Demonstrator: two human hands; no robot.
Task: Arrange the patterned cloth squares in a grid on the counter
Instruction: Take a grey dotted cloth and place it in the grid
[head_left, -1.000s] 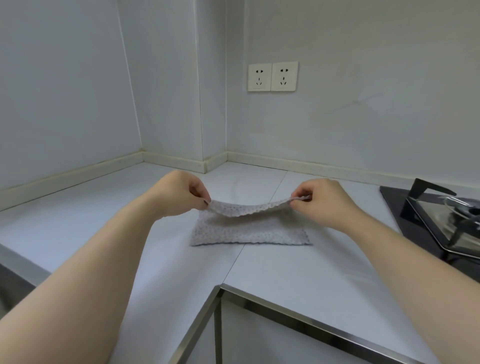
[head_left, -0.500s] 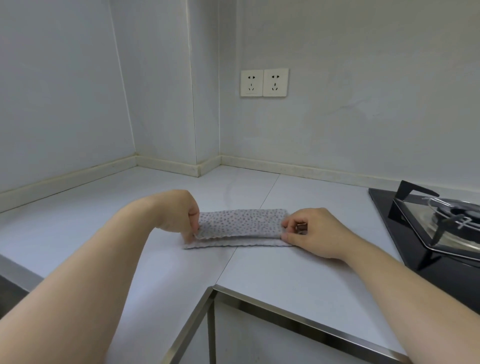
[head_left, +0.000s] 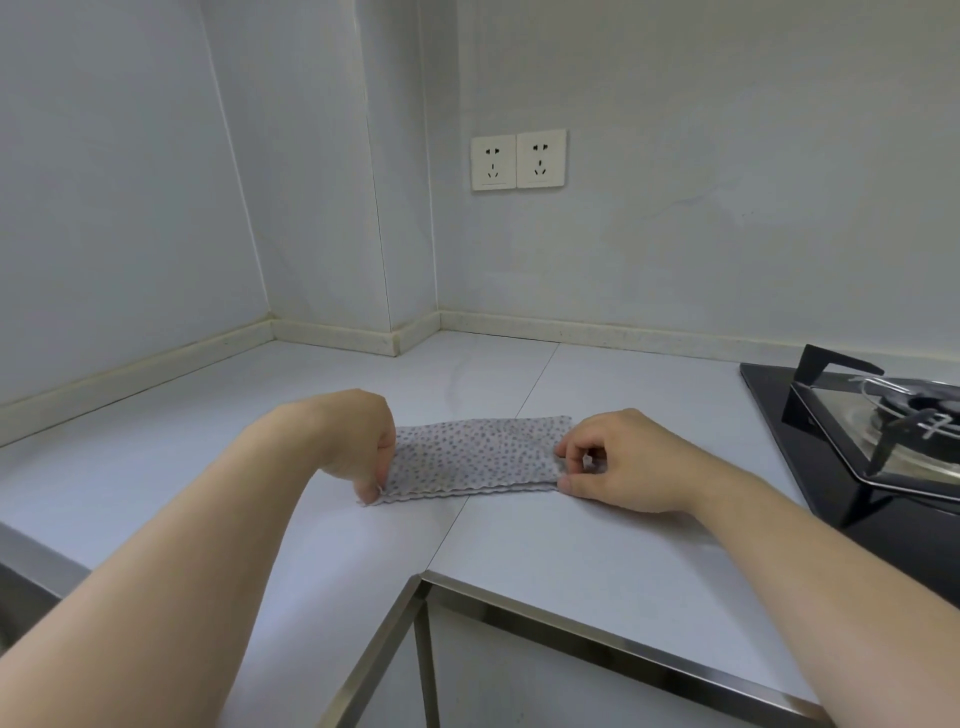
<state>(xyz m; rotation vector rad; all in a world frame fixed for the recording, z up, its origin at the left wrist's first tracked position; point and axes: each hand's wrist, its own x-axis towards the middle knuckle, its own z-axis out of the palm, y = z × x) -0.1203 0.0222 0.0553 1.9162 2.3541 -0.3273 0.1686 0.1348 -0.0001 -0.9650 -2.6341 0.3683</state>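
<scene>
A grey cloth with small dark dots lies folded in half on the pale counter, its scalloped edges stacked along the near side. My left hand pinches the cloth's near left corner with curled fingers. My right hand pinches the right end between thumb and fingertips. Both hands rest low against the counter. No other cloth squares are in view.
A black gas hob with a metal pan support sits at the right. The counter's steel-trimmed inner corner is just in front of me. Walls close the back and left, with two sockets above.
The far edge, lifted a second ago, has been brought toward me and laid over the near edge, folding the cloth in half. Both hands have lowered onto the counter.
</scene>
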